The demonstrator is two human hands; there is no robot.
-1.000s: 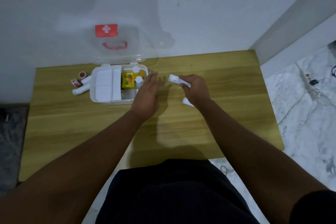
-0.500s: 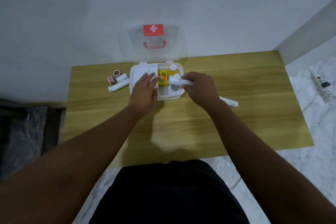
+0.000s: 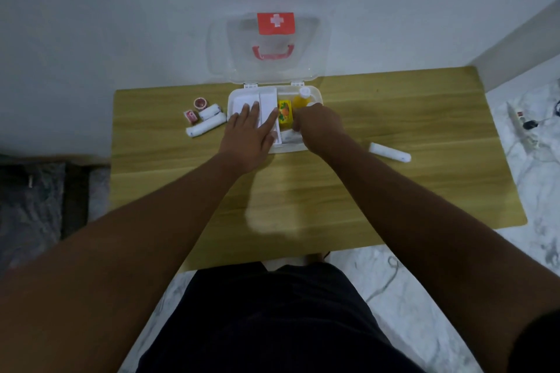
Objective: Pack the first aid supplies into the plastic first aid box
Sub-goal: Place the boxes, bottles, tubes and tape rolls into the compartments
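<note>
The white plastic first aid box (image 3: 231, 101) stands open at the back of the wooden table, its clear lid (image 3: 224, 48) with a red cross leaning against the wall. Inside are a white tray insert (image 3: 266, 100), a yellow packet (image 3: 285, 113) and a bottle of yellow liquid (image 3: 303, 98). My left hand (image 3: 251, 136) lies flat on the insert, fingers apart. My right hand (image 3: 318, 127) is curled down into the box's right part over a white wrapped roll (image 3: 291, 135). Another white roll (image 3: 389, 152) lies on the table to the right.
Left of the box lie two white bandage rolls (image 3: 206, 127) (image 3: 209, 111) and two small red-and-white tape rolls (image 3: 200, 103) (image 3: 190, 116). The table (image 3: 394, 197) ends near my lap. A power strip (image 3: 524, 124) lies on the marble floor at the right.
My right hand has lowered the white roll from above the box down into its right part. My left hand stays flat on the insert. The camera has moved closer.
</note>
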